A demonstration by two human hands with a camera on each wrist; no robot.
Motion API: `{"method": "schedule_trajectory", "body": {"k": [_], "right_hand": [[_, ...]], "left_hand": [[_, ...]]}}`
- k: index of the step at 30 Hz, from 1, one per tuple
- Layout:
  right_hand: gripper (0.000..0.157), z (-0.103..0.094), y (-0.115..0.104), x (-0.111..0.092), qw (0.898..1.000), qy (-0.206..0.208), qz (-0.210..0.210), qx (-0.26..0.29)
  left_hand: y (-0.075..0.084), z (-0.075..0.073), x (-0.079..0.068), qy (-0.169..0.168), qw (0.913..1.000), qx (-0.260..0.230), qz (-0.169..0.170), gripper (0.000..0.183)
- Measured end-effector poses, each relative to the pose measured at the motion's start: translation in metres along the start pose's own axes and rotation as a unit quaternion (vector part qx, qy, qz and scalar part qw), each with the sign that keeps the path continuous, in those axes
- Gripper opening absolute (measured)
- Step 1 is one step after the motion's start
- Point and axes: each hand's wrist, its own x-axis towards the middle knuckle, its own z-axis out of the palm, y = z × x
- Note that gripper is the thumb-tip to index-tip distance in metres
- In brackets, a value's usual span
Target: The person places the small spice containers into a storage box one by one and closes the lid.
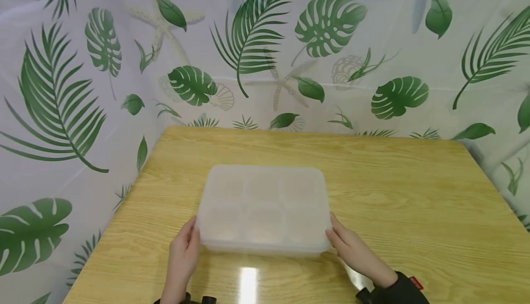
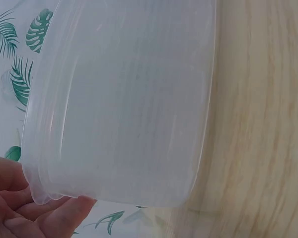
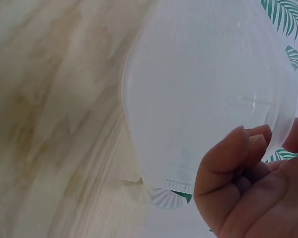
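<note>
A translucent white plastic storage box [image 1: 265,207] with a lid is near the middle of the table, its long side toward me. Several rounded shapes show faintly through its top. At its left end my left hand [image 1: 184,249] grips the rim; in the left wrist view, that hand [image 2: 35,213] has thumb and fingers about the rim's corner. My right hand [image 1: 352,246] holds the opposite end, and its curled fingers [image 3: 223,158] lie under the rim in the right wrist view. Whether the box's base touches the table I cannot tell.
The wood-grain table [image 1: 414,203] extends around the box, farther to the right than to the left. Behind and to the left hangs a white cloth [image 1: 265,106] printed with green leaves, meeting the table's edges. Light reflects off the tabletop in front of the box.
</note>
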Motion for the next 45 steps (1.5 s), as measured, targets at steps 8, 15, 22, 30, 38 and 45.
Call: {"method": "schedule_trajectory", "body": {"k": [8,15,22,30,38,45], "right_hand": [[0.053,-0.001,0.000,0.008,0.998,0.019,-0.048,-0.025],[0.052,-0.016,0.001,0.010,0.996,0.053,-0.032,-0.062],[0.041,-0.039,0.004,0.022,0.970,0.126,-0.132,-0.162],[0.050,-0.050,0.003,0.051,0.961,0.095,-0.157,-0.207],[0.050,-0.037,0.003,0.079,0.950,0.078,-0.163,-0.257],[0.046,-0.030,-0.002,0.088,0.944,0.088,-0.145,-0.283]], "left_hand": [[-0.002,0.000,0.010,-0.008,0.9999,-0.011,0.004,0.036],[-0.002,-0.011,0.019,-0.032,0.9990,0.005,0.032,0.036],[0.011,-0.040,0.050,-0.099,0.9853,0.094,0.103,0.038],[0.017,-0.043,0.102,-0.201,0.9575,0.134,0.157,0.042],[0.006,-0.028,0.127,-0.261,0.9344,0.163,0.180,0.041],[0.005,-0.019,0.129,-0.237,0.9389,0.173,0.181,0.042]]}}
